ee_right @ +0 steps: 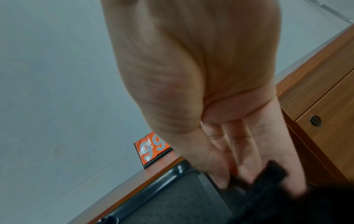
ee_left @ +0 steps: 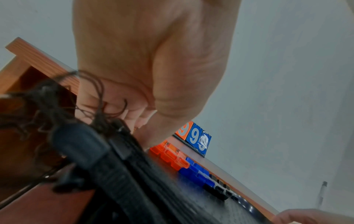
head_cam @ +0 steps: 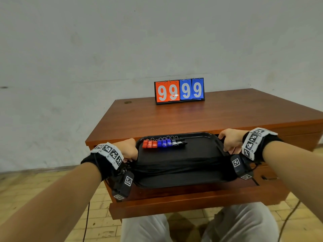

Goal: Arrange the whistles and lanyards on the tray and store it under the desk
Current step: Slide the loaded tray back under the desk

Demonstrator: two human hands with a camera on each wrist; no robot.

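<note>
Both hands grip the black tray (head_cam: 201, 151) on the pull-out shelf (head_cam: 183, 201): left hand (head_cam: 128, 149) and right hand (head_cam: 229, 138) curl round its side rims. On it lie three orange whistles (head_cam: 149, 144), three blue (head_cam: 164, 143), three black (head_cam: 179, 142) in a row, lanyards (head_cam: 174, 167) bundled in front.

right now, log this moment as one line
tray on pull-out shelf | left hand, right hand grip ends | whistles in row

Desk top (head_cam: 201, 117) bare before the scoreboard (head_cam: 179, 91); tray (head_cam: 201, 151) beneath.

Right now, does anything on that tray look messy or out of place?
Mostly tidy: the whistles sit in one colour-sorted row. But the black lanyards spill over the tray at its left edge, where the left hand grips.
</note>
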